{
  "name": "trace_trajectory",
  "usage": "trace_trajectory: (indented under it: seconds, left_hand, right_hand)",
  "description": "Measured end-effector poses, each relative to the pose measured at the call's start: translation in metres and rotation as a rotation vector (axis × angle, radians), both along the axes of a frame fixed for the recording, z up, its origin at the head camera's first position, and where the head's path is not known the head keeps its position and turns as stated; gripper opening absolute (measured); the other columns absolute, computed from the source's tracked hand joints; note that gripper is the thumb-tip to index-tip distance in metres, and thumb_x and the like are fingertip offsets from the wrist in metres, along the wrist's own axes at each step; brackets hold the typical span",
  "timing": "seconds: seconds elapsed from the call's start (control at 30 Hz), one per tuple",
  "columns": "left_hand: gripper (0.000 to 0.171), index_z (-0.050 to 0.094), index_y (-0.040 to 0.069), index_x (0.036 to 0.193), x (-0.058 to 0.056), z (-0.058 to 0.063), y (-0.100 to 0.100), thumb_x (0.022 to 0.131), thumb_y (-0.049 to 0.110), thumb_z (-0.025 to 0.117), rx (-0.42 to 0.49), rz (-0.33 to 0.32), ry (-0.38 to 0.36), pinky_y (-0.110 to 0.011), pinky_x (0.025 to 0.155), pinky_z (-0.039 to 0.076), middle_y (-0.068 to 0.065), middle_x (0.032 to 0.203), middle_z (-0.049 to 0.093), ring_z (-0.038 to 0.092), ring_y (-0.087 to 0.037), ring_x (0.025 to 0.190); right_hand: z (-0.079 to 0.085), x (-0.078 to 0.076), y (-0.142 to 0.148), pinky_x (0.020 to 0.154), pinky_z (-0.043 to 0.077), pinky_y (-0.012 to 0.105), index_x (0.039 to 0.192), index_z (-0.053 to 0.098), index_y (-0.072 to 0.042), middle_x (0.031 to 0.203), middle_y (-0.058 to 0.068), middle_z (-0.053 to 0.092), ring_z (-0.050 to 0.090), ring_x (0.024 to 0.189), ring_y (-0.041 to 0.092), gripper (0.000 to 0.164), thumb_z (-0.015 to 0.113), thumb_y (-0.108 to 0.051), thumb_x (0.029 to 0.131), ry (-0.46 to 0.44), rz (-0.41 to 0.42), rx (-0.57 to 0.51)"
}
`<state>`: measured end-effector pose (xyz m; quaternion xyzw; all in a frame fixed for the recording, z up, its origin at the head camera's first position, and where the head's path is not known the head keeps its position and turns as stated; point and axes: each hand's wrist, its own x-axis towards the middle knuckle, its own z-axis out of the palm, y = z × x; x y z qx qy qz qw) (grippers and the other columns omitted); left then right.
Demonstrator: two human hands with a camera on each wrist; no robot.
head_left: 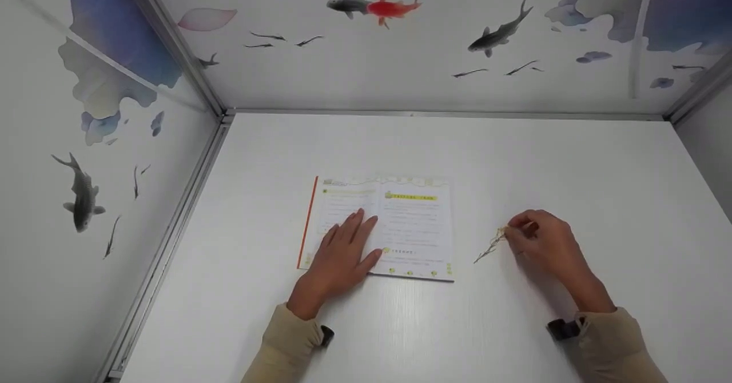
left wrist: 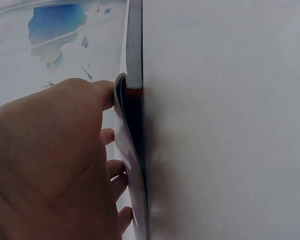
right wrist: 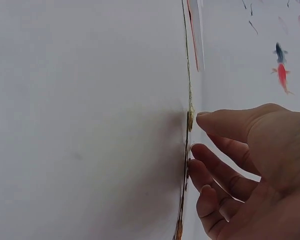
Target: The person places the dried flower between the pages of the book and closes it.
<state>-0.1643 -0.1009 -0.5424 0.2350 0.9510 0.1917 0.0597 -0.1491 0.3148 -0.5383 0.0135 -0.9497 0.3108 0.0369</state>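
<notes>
I'm resting my left hand (head_left: pixel 343 254), fingers spread, on an opened, white-paged printed book (head_left: pixel 414 223), probably keeping its curling leaf down. My right hand (head_left: pixel 540 237) is pinching a thin, dried, yellowish-brown plant sprig (head_left: pixel 489 250) (gently, I'm supposing, since it's looking brittle) near the book's right edge. The white wooden-looking desk's (head_left: pixel 486 151) back edge is lying well apart, leaving reaching room.
</notes>
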Motion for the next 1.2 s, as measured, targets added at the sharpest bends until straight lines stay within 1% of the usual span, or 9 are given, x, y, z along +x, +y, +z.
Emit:
trace_trajectory:
  seconds: [0.1, 0.17, 0.37, 0.63, 0.8, 0.9, 1.03, 1.13, 1.2]
  left_hand:
    - [0.065, 0.025, 0.021, 0.161, 0.0, 0.001, 0.0, 0.105, 0.049, 0.043, -0.001, 0.0, -0.002, -0.055, 0.124, 0.02, -0.008, 0.168, 0.02, 0.02, -0.025, 0.156]
    - [0.065, 0.025, 0.021, 0.161, 0.0, 0.002, 0.0, 0.105, 0.049, 0.043, 0.001, 0.0, -0.006, -0.055, 0.124, 0.02, -0.008, 0.168, 0.02, 0.02, -0.025, 0.156]
    - [0.065, 0.024, 0.021, 0.161, 0.0, 0.002, 0.001, 0.105, 0.05, 0.042, 0.0, 0.002, -0.007, -0.055, 0.124, 0.019, -0.008, 0.169, 0.019, 0.019, -0.024, 0.156]
    - [0.065, 0.023, 0.022, 0.161, 0.0, -0.001, 0.001, 0.105, 0.05, 0.041, -0.007, 0.006, -0.007, -0.055, 0.124, 0.018, -0.007, 0.169, 0.018, 0.018, -0.024, 0.157]
    - [0.065, 0.022, 0.022, 0.161, 0.0, -0.002, 0.001, 0.105, 0.051, 0.04, -0.012, 0.008, -0.011, -0.054, 0.124, 0.018, -0.006, 0.169, 0.017, 0.017, -0.023, 0.157]
    - [0.066, 0.022, 0.022, 0.161, 0.0, -0.002, 0.0, 0.105, 0.051, 0.04, -0.01, 0.009, -0.011, -0.054, 0.124, 0.018, -0.006, 0.169, 0.017, 0.017, -0.023, 0.157]
    - [0.065, 0.023, 0.022, 0.161, 0.001, -0.003, 0.0, 0.105, 0.05, 0.041, -0.002, 0.005, -0.006, -0.056, 0.124, 0.018, -0.008, 0.169, 0.018, 0.018, -0.025, 0.157]
    - [0.065, 0.024, 0.02, 0.161, 0.001, -0.003, 0.0, 0.105, 0.048, 0.043, 0.013, 0.001, 0.003, -0.057, 0.123, 0.019, -0.009, 0.169, 0.019, 0.019, -0.027, 0.156]
    - [0.065, 0.025, 0.02, 0.16, 0.001, -0.005, 0.0, 0.105, 0.048, 0.043, 0.021, -0.003, 0.005, -0.057, 0.123, 0.018, -0.01, 0.168, 0.019, 0.019, -0.027, 0.156]
  right_hand:
    - [0.001, 0.0, -0.001, 0.07, 0.05, 0.026, 0.108, 0.073, -0.013, 0.1, 0.005, 0.067, 0.063, 0.09, 0.021, 0.025, 0.078, -0.028, 0.088, -0.005, 0.017, 0.023]
    - [0.001, 0.0, -0.002, 0.071, 0.051, 0.028, 0.107, 0.075, -0.012, 0.101, 0.006, 0.066, 0.063, 0.09, 0.022, 0.026, 0.08, -0.027, 0.087, -0.012, 0.029, 0.039]
    - [0.002, -0.002, -0.004, 0.071, 0.05, 0.029, 0.096, 0.077, -0.014, 0.099, 0.006, 0.065, 0.062, 0.087, 0.021, 0.014, 0.081, -0.024, 0.086, -0.007, 0.043, 0.051]
    - [-0.001, -0.003, -0.002, 0.074, 0.049, 0.027, 0.093, 0.075, -0.017, 0.1, 0.003, 0.067, 0.062, 0.09, 0.02, 0.007, 0.079, -0.021, 0.088, 0.017, 0.057, 0.036]
    - [0.001, -0.002, 0.002, 0.071, 0.049, 0.021, 0.095, 0.073, -0.02, 0.094, -0.002, 0.07, 0.063, 0.088, 0.016, 0.007, 0.077, -0.023, 0.09, 0.056, 0.071, -0.02]
    - [0.005, -0.002, 0.003, 0.068, 0.049, 0.02, 0.096, 0.072, -0.025, 0.091, -0.007, 0.072, 0.064, 0.088, 0.014, 0.007, 0.075, -0.03, 0.092, 0.042, 0.061, -0.055]
    - [0.009, -0.003, 0.003, 0.062, 0.05, 0.023, 0.098, 0.071, -0.029, 0.09, -0.009, 0.073, 0.064, 0.086, 0.011, 0.011, 0.073, -0.039, 0.092, 0.015, 0.04, -0.085]
    - [0.011, -0.004, 0.002, 0.061, 0.05, 0.023, 0.102, 0.071, -0.028, 0.089, -0.008, 0.072, 0.064, 0.082, 0.009, 0.015, 0.073, -0.038, 0.092, 0.018, 0.035, -0.125]
    - [0.013, -0.005, 0.001, 0.063, 0.05, 0.021, 0.105, 0.072, -0.026, 0.089, -0.008, 0.072, 0.065, 0.081, 0.007, 0.017, 0.074, -0.036, 0.091, 0.027, 0.033, -0.152]
